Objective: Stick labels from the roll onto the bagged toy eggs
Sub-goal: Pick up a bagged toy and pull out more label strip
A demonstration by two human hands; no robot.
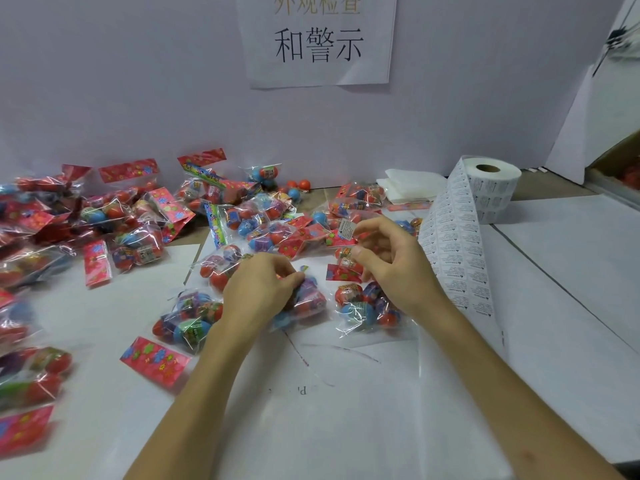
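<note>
So far: 1 loose label [346, 229] is seen off the backing and not yet stuck down; the step in hand is judged to be placing it on a bag.
Done: white patches that may be labels are seen on a few bags in the far-left heap [114, 216], but blur prevents a count.
Left to do: many bags are spread over the table [346, 427], so much of the work is judged to be outstanding; plenty of stock is seen on the label roll [491, 188].
Left hand [263, 289]: fingers are curled round the top of the held bag [308, 301], which is rested on the table near the middle.
Right hand [391, 261]: the loose label is pinched at the fingertips, raised just far and right of the held bag.
Hands: set apart, with a small gap between them; the loose label is not touching the held bag.
Strip: the backing strip [457, 258] is draped from the label roll, at the far right, down past the right wrist towards the near edge.
Neighbouring bags: 1 bag of eggs [367, 308] is laid just right of the held bag, beside the right wrist; another bag [188, 320] is laid just left of the left wrist.
Elsewhere: a printed sign [317, 39] is fixed to the far wall.
</note>
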